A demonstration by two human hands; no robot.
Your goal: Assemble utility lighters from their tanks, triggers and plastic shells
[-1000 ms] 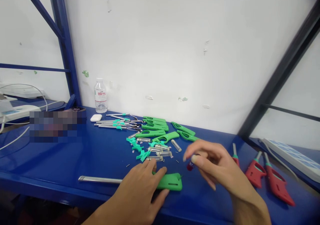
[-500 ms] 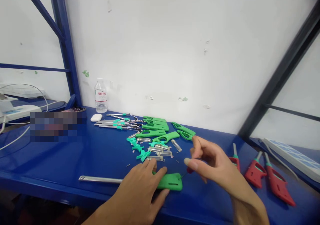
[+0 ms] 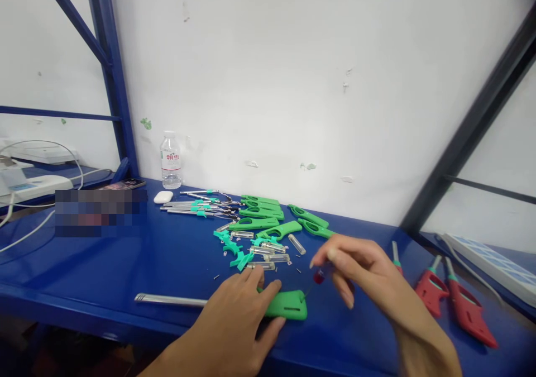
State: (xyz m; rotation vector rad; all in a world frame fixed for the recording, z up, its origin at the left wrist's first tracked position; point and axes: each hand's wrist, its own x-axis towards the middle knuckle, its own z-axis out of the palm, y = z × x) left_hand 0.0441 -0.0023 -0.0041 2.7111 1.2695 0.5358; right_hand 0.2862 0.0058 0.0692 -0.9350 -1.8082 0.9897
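Note:
Under my left hand (image 3: 234, 315) lies a green lighter (image 3: 293, 305) with a long metal tube (image 3: 171, 300) pointing left. My left fingers and thumb close around its body and press it against the table. My right hand (image 3: 360, 265) is just to the right, fingers bent around a small screwdriver (image 3: 319, 277) with a dark red handle. Its thin shaft slants down to the right end of the green body, touching or very near it. My right palm and fingers hide part of the handle.
Behind my hands lie green casing halves (image 3: 259, 212), clear fuel tanks (image 3: 297, 244), teal triggers (image 3: 230, 246), small screws and metal tubes with wires (image 3: 188, 212). Red lighters (image 3: 471, 313) lie at right. A water bottle (image 3: 171, 162) and white case (image 3: 163, 197) stand near the wall.
My right fingers have shifted on the screwdriver, the index finger now reaching further forward, and more of the red handle shows. My left hand and the green lighter have stayed in place.

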